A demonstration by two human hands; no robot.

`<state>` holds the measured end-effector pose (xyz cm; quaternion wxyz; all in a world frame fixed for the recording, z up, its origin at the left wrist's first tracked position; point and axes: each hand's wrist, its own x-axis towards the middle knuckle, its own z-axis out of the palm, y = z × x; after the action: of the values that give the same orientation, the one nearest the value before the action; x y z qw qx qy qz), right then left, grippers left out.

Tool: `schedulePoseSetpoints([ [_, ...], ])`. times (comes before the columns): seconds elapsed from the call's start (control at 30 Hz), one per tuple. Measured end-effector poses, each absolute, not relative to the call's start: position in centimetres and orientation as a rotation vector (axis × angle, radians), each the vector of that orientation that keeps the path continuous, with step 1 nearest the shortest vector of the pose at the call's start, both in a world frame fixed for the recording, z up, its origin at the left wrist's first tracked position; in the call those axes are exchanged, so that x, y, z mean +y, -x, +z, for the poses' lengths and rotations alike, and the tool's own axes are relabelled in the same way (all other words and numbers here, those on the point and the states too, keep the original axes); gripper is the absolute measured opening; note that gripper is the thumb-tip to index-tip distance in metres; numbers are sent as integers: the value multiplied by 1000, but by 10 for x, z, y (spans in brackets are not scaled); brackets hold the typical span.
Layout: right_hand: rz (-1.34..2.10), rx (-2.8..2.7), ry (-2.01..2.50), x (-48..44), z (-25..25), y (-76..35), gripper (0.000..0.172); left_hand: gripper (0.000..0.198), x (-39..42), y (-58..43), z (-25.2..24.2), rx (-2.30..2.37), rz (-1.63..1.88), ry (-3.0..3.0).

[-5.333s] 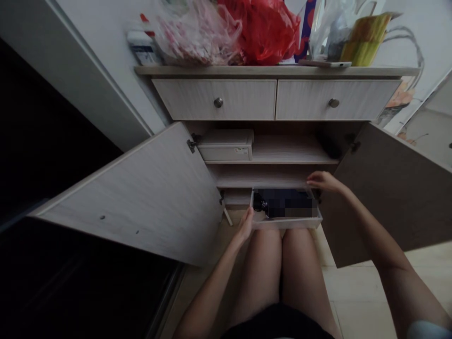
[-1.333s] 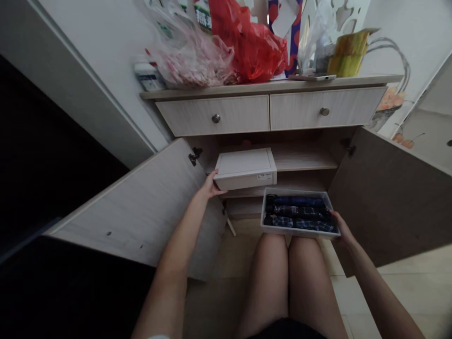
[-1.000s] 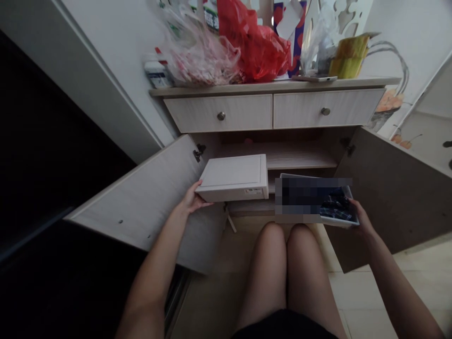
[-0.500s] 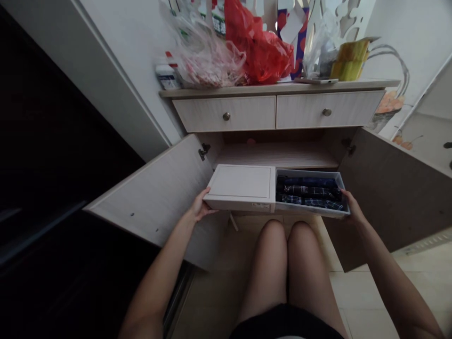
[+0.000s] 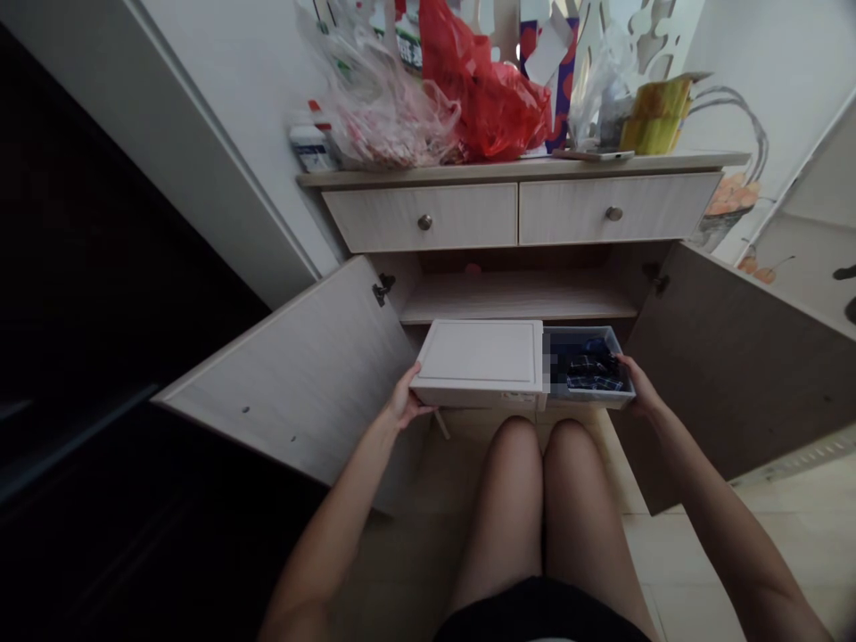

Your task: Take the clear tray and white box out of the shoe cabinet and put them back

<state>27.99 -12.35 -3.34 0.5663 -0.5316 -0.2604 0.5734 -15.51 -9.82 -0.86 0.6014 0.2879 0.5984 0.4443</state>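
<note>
**You hold a white box and a tray in front of the open cabinet**

The big wooden cabinet (image 5: 522, 166) stands right in front of you. Its left door (image 5: 300, 366) and its right door (image 5: 736, 357) both hang wide open. Your bare knees (image 5: 541, 450) are low in the middle, over the tile floor (image 5: 669, 553).

Two shut drawers sit side by side under the cabinet top. There is the left drawer (image 5: 468, 218) and the right drawer (image 5: 662, 201). Under them is a bare wooden shelf (image 5: 514, 299).

On top of the cabinet lies a pile of things. A red bag (image 5: 491, 102) is in the middle. A see-through bag (image 5: 388, 120) is to its left, and a small white bottle (image 5: 311, 147) stands at the far left. A yellow-green pack (image 5: 659, 111) is at the right.

The white box (image 5: 481, 357) is up in the air, in front of the shelf and above your knees. The tray (image 5: 592, 399) is just beside it on the right, at the same height. A blurry patch hides the spot where the two meet, so you cannot tell if they touch. Dark folded things (image 5: 588, 370) lie in the tray.

Your left hand (image 5: 405, 406) grips the left end of the white box. Your right hand (image 5: 635, 383) grips the right end of the tray. Your hands are well apart, with the box and tray between them.

Each drawer has one small round knob, the left knob (image 5: 424, 222) and the right knob (image 5: 613, 213).
</note>
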Motion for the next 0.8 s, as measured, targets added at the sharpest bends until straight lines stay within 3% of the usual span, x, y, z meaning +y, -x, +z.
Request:
schedulePoseSetpoints([
  [0.43,1374,-618,1179,-103,-55,-247,30,44,-111,105,-18,1321,1033,-649],
  [0.7,1090,-989,1329,-93,-66,-242,52,46,-111,87,-20,1301,1016,-645],
  [0.8,1029,-1051,1472,-90,-69,-242,71,47,-111,83,-22,1302,1017,-655],
])
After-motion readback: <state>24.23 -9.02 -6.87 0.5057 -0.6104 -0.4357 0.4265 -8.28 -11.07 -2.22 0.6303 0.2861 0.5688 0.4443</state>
